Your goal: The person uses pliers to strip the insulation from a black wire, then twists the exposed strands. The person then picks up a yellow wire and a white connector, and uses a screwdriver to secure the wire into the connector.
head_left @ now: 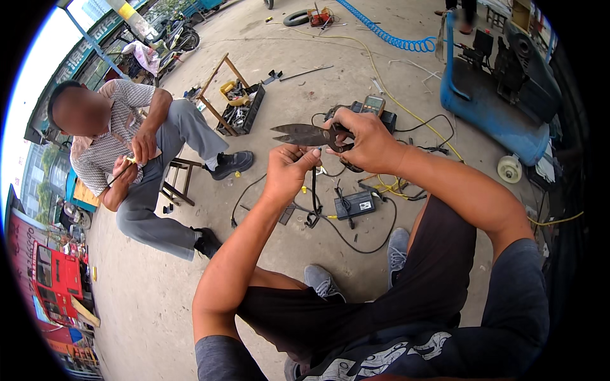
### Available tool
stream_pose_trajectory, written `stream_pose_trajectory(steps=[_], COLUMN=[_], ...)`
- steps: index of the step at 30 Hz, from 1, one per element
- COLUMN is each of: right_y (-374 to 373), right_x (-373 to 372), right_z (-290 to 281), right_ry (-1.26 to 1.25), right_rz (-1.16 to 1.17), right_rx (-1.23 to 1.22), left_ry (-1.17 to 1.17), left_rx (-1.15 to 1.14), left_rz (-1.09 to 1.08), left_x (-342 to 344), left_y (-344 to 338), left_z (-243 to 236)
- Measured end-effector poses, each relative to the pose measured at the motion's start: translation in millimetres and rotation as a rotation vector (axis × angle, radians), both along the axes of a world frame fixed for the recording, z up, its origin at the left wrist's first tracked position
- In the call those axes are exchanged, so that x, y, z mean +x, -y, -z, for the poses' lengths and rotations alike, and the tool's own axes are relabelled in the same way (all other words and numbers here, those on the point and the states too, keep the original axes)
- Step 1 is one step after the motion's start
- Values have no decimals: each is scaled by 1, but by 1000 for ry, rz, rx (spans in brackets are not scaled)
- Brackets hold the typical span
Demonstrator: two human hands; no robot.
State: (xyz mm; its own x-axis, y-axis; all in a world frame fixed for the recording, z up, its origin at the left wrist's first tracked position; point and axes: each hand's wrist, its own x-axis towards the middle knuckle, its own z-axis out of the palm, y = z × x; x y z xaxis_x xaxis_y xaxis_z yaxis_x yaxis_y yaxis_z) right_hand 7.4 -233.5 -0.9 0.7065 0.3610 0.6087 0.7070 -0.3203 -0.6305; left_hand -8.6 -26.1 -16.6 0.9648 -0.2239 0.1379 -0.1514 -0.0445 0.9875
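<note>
In my right hand (368, 141) is a pair of dark metal scissors (302, 134), fingers wrapped round the handles. Its blades point left, tips slightly apart, just above my left hand (287, 168). Between thumb and fingers, my left hand pinches the upper end of a black cable (314, 189), which hangs toward the ground. That end is close to the scissors' pivot; whether it touches the blades I cannot tell. Below, on the ground, rests a black power adapter (354, 206) with a label and a cord. A multimeter (373, 103) lies beyond my right hand.
A seated person (121, 133) on the left works a thin cable with both hands. An open black toolbox (244, 113) stands ahead. Yellow and black cords (387, 185) tangle near my feet. At right is a blue air compressor (492, 114); a coiled blue hose (406, 43) lies far off.
</note>
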Motion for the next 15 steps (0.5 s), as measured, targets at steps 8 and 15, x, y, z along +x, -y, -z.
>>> stream_pose_trajectory(steps=[8, 15], right_y=[-3, -3], right_x=[0, 5], right_z=[4, 3], right_ry=[-59, -791], right_rz=[45, -175], right_rx=[12, 267], left_ry=[3, 132], left_rx=[30, 209], left_rz=[35, -3], left_x=[-1, -5], left_y=[-1, 3], left_z=[2, 1])
